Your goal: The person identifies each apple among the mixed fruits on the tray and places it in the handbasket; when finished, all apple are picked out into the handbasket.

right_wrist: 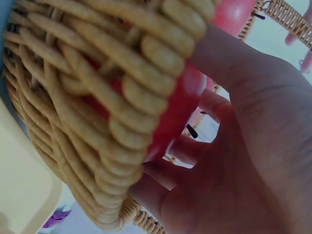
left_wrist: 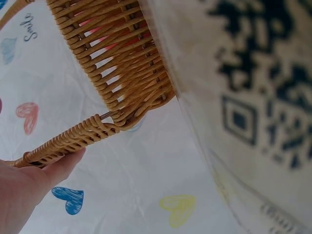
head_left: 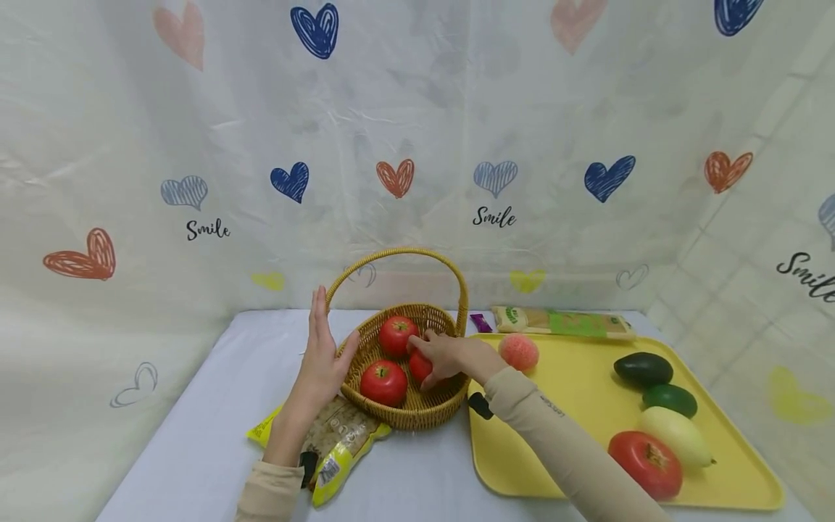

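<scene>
A woven wicker basket (head_left: 417, 418) with a tall arched handle leans, tilted, on a bag at its left. Inside lie two red apples, one at the back (head_left: 399, 335) and one at the front (head_left: 383, 383). A third red apple (head_left: 420, 366) sits at the basket's right side, and my right hand (head_left: 446, 355) grips it with curled fingers. The right wrist view shows this apple (right_wrist: 183, 97) behind the wicker wall. My left hand (head_left: 322, 366), fingers straight and thumb spread, rests against the left foot of the handle (left_wrist: 68, 139).
A yellow tray (head_left: 561, 420) on the right bears a peach (head_left: 519, 352), dark green fruits (head_left: 642, 370), a pale yellow fruit (head_left: 675, 435) and a large red tomato-like one (head_left: 646, 464). A yellow-edged bag (head_left: 346, 435) lies under the basket. Behind the tray are a long packet (head_left: 564, 322) and a purple wrapper (head_left: 481, 322).
</scene>
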A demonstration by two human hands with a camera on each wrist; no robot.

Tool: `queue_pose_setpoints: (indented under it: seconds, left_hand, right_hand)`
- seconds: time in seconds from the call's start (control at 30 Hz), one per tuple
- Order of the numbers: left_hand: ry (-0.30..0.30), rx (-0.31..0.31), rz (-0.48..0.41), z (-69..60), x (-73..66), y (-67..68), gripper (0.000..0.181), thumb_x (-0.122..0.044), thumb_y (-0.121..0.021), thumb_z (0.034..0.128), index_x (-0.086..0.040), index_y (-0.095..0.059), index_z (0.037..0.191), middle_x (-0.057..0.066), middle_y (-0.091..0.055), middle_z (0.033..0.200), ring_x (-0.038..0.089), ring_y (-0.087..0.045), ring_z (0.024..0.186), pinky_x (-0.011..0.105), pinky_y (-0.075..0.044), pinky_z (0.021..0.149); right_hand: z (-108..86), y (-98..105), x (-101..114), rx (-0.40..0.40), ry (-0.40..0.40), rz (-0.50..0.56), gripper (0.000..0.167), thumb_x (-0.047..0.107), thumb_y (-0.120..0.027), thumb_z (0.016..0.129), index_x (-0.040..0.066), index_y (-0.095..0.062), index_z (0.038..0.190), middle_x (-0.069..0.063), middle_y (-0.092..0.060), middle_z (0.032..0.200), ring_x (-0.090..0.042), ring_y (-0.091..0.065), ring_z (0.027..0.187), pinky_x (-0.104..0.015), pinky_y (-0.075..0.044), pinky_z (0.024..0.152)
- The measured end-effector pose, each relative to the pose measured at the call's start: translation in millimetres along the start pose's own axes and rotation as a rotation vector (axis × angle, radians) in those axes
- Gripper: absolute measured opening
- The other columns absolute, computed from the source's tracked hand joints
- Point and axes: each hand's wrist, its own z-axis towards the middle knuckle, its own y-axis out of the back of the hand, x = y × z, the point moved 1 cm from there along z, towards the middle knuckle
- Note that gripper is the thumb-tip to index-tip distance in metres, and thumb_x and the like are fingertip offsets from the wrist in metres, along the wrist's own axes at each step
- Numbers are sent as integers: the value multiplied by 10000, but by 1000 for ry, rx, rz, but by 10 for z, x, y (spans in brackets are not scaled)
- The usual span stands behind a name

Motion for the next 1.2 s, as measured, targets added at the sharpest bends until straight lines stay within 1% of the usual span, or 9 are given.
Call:
queue_pose_setpoints:
  seconds: [0.13, 0.27, 0.43, 0.5, 0.63, 0.73, 0.9, 1.1, 1.2]
  left_hand:
    - [-4, -4, -1, 4, 5, -2, 911, -337, -549, 1064, -227, 137, 1653, 43, 133, 1741, 399, -89, 1606, 682, -239, 1221]
    - [-1, -2, -7, 2, 6, -4, 913, -341, -550, 1063, -258, 144, 1650, 39, 135, 1740, 399, -140, 1596, 685, -250, 1215]
    - [1, 0, -13, 11, 0, 4, 910, -365, -542, 1064, -313, 161, 1640, 26, 135, 1741, 399, -169, 1591, 682, -267, 1209]
    - [-1, -1, -9, 16, 0, 9, 910, -373, -539, 1064, -322, 166, 1637, 37, 131, 1742, 398, -174, 1590, 682, -271, 1207]
    - [6, 1, -7, 12, 10, 6, 914, -384, -539, 1063, -308, 165, 1640, 62, 120, 1744, 390, -127, 1602, 689, -253, 1211]
    - [10, 7, -14, 6, 14, -3, 916, -390, -540, 1062, -301, 163, 1642, 45, 131, 1743, 389, -112, 1605, 695, -251, 1209]
    - [11, 15, -10, 5, 15, -15, 919, -393, -537, 1063, -292, 170, 1641, 36, 144, 1740, 403, -149, 1596, 698, -269, 1199]
    - [13, 9, -11, 7, 13, -5, 905, -393, -524, 1068, -316, 176, 1636, 27, 141, 1741, 395, -135, 1600, 681, -260, 1213]
    - [10, 14, -11, 0, 21, -7, 907, -387, -524, 1069, -285, 173, 1641, 21, 150, 1738, 405, -134, 1597, 683, -257, 1212]
  right_hand:
    - [-4, -27, 23, 12, -30, -3, 837, 471, -787, 870, 270, -336, 1545, -172, -278, 1663, -385, -379, 1510, -583, -439, 1147]
    - [-4, -57, 35, 5, -33, -11, 830, 462, -783, 875, 280, -343, 1554, -160, -275, 1667, -395, -326, 1537, -590, -452, 1133]
    - [-9, -79, 32, -30, 9, -23, 759, 479, -788, 867, 266, -407, 1487, -154, -381, 1562, -389, -401, 1455, -575, -497, 1083]
    - [-25, -86, 22, -38, 22, -10, 752, 491, -777, 875, 258, -410, 1488, -151, -388, 1556, -393, -389, 1456, -588, -478, 1098]
    - [-86, -128, -13, -60, 68, 34, 770, 494, -716, 928, 218, -371, 1559, -158, -297, 1657, -441, -247, 1549, -626, -377, 1180]
    - [-149, -181, -56, -107, 117, 59, 747, 457, -669, 974, 177, -353, 1590, -166, -252, 1690, -451, -221, 1559, -624, -340, 1205]
    - [-287, -265, -133, -200, 173, 55, 684, 408, -622, 1015, 145, -364, 1592, -193, -262, 1685, -451, -277, 1535, -625, -327, 1211]
    - [-501, -303, -166, -311, 176, 33, 603, 334, -625, 1025, 143, -425, 1560, -224, -320, 1651, -460, -320, 1517, -614, -364, 1189]
    - [-611, -338, -193, -363, 176, 28, 556, 316, -607, 1037, 146, -455, 1545, -250, -354, 1624, -483, -354, 1493, -617, -386, 1170]
